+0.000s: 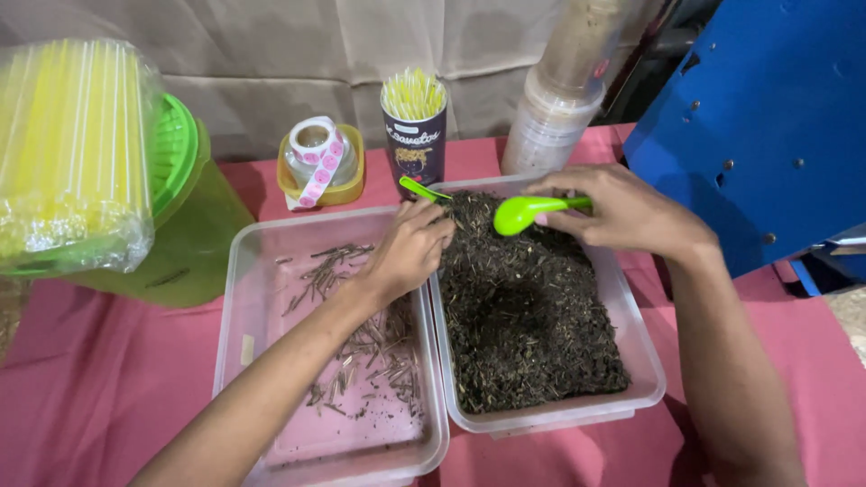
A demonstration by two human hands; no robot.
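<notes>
Right hand [622, 212], centre right of frame, fingers pinching handle of green spoon [523, 212] over dark dried-leaf tray [645, 338]. Left hand [410, 248] at frame centre, fingers curled together on second green spoon [422, 190] at tray edge. Stem tray [236, 298] lower left. Pink worktop [90, 388].

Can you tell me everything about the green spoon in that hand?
The bright green plastic spoon is glossy, with a rounded bowl and a short handle. The right hand pinches the handle, so the spoon lies nearly level, bowl pointing left. It hovers over the far end of the clear plastic tub of dark dried leaves. Whether the bowl touches the leaves cannot be told.
</notes>
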